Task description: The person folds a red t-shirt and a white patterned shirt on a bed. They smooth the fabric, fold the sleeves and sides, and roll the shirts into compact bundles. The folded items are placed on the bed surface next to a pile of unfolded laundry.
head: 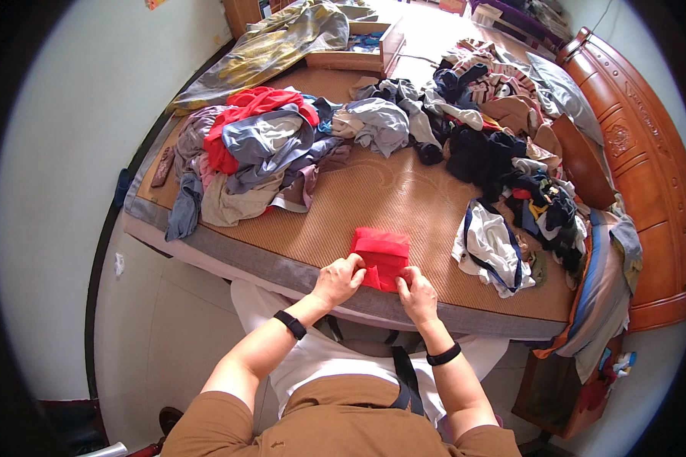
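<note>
A red cloth (382, 251), folded into a small rectangle, lies on the woven mat (366, 197) near the bed's front edge. Pinched between thumb and fingers of my left hand (340, 280) is its near left corner. My right hand (418, 294) grips the near right corner the same way. A small loose flap of the cloth stands up between the hands. To the right of my right hand lies a crumpled white garment with dark blue trim (489, 245).
Piled clothes (263, 143) cover the bed's left side; another heap (486, 148) spreads along the right. A carved wooden headboard (634, 143) rises at the right. At the back, an open wooden drawer (343, 60) stands beside a grey-yellow sheet (286, 51). A striped cloth (591, 280) hangs over the front right corner.
</note>
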{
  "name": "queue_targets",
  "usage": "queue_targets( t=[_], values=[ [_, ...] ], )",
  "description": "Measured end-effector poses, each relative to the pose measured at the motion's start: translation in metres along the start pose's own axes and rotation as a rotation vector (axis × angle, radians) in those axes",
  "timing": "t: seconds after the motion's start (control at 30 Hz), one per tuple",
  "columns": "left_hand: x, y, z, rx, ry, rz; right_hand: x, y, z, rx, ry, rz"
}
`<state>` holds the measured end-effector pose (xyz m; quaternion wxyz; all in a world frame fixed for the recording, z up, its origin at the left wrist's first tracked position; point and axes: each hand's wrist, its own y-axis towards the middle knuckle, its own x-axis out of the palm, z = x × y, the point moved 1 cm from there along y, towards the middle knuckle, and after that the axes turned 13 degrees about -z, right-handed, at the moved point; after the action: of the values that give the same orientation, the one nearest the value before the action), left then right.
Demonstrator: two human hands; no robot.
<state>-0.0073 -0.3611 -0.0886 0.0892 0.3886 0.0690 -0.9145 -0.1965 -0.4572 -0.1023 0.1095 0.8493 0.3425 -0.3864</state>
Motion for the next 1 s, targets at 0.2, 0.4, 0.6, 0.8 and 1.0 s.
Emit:
queue_targets(
  t=[0.2,0.4,0.6,0.8,1.0],
  values=[
    [0.004,-0.02,0.019,0.433,0.414,0.298,-0.006,0.011,-0.006,0.208,-0.052,-0.081],
    [0.015,-0.017,-0.005,0.473,0.476,-0.05,-0.005,0.003,-0.015,0.069,-0.022,0.121],
    [0.01,0.002,-0.003,0.491,0.409,-0.029,-0.006,-0.011,-0.026,-0.376,-0.453,0.044],
    [0.006,-0.009,0.007,0.449,0.121,0.003,-0.018,-0.009,-0.019,-0.407,-0.368,0.107],
    [-0.014,-0.014,0.019,0.53,0.242,0.14,-0.026,0.004,-0.025,-0.508,-0.258,0.112]
  ],
)
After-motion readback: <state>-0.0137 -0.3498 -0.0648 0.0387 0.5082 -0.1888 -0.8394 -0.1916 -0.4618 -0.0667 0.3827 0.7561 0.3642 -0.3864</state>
